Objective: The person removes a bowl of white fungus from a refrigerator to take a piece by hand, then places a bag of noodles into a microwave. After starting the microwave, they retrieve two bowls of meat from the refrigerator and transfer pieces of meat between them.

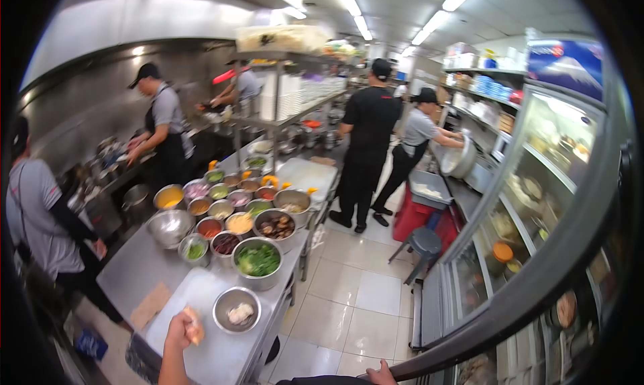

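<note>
My left hand (177, 330) is closed around a pale orange-pink piece of food (194, 326) whose kind I cannot make out. It is above a white cutting board (176, 307) on the steel counter. Just right of it stands a metal bowl (228, 326) with whitish pieces of food (240, 312) in it. At the bottom edge, my right hand (382, 374) is partly visible, its fingers curled at the dark edge of the refrigerator door (463, 338). Shelves of stored food show through the door's glass.
Several metal bowls of ingredients crowd the counter, including leafy greens (257, 260) and dark brown pieces (276, 226). A brown sheet (150, 306) lies beside the board. Co-workers stand at the stoves and in the aisle. A grey stool (424, 238) stands by the refrigerator.
</note>
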A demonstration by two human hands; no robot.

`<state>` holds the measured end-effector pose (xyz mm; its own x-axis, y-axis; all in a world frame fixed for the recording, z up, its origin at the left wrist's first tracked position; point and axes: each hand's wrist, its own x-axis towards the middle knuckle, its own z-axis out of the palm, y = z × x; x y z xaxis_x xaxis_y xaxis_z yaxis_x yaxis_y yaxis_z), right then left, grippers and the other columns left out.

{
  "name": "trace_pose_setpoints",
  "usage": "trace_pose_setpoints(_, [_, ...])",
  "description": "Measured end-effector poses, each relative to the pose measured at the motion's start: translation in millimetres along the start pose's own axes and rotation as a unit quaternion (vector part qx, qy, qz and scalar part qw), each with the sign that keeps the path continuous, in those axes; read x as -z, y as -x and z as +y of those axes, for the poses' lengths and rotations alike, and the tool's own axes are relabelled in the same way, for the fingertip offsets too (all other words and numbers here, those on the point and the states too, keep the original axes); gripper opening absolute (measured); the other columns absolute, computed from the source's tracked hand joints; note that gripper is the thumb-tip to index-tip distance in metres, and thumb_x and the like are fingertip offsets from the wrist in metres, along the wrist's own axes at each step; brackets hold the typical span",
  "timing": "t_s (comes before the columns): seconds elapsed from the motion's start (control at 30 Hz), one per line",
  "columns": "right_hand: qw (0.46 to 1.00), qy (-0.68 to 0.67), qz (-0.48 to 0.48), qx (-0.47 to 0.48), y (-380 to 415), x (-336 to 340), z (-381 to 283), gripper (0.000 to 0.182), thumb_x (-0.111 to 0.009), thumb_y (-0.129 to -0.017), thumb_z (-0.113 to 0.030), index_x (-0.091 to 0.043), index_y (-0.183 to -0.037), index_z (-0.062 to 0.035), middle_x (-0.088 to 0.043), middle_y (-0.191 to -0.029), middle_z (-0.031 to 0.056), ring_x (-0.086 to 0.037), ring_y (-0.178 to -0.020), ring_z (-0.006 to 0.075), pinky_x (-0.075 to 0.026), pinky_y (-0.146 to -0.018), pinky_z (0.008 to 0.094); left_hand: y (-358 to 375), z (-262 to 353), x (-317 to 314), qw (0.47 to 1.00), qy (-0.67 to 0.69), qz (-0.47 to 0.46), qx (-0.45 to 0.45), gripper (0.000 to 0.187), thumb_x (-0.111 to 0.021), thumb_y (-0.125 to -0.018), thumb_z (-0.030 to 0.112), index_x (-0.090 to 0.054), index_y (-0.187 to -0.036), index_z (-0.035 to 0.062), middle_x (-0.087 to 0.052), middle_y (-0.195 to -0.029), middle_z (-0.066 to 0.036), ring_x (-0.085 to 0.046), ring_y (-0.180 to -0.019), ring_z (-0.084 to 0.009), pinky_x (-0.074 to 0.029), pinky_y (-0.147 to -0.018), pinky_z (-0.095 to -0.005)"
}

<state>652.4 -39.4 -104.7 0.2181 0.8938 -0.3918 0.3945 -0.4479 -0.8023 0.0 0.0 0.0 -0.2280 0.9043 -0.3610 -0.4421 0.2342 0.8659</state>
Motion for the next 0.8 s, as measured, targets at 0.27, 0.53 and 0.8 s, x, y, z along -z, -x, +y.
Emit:
trace_pose_setpoints(0.27, [0.949, -0.25, -0.012, -0.191, 6, 25, -39, 0.076, -0.048, -0.095, -0.043, -0.009, -0.151, -0.01, -0.037, -0.141, 0.0262, -0.056, -0.104, 0.0475, -0.053, -0.077, 0.0504, 6, 22, -77, 0.968, -0.113, -0.033, 0.221, 0.05, -0.049, -0.094, 0.051, -0.066, -0.101, 0.0045, -0.069, -0.093, -0.013, -0.067, -0.087, -0.0263, -0.055, -0.073, -0.0416])
trace_pose_setpoints(0.53, [0.957, -0.197, 0.037, -0.208, 28, 38, -27, 0.056, -0.05, -0.093, -0.042, -0.038, -0.139, -0.0115, -0.055, -0.12, 0.0248, -0.063, -0.091, 0.0402, -0.051, -0.077, 0.0452, -14, 16, -107, 0.947, -0.179, -0.1, 0.246, 0.051, -0.044, -0.099, 0.046, -0.06, -0.105, -0.0025, -0.069, -0.086, -0.013, -0.068, -0.071, -0.0255, -0.056, -0.066, -0.0397])
trace_pose_setpoints(0.8, [0.978, -0.08, 0.1, -0.162, 98, 85, 77, 0.048, -0.051, -0.092, -0.039, -0.046, -0.129, -0.0082, -0.058, -0.115, 0.0247, -0.063, -0.092, 0.0406, -0.05, -0.078, 0.0462, 11, 26, -134, 0.921, -0.072, -0.125, 0.361, 0.042, -0.047, -0.096, 0.042, -0.062, -0.09, 0.0027, -0.062, -0.067, -0.006, -0.058, -0.05, -0.0188, -0.049, -0.043, -0.0306])
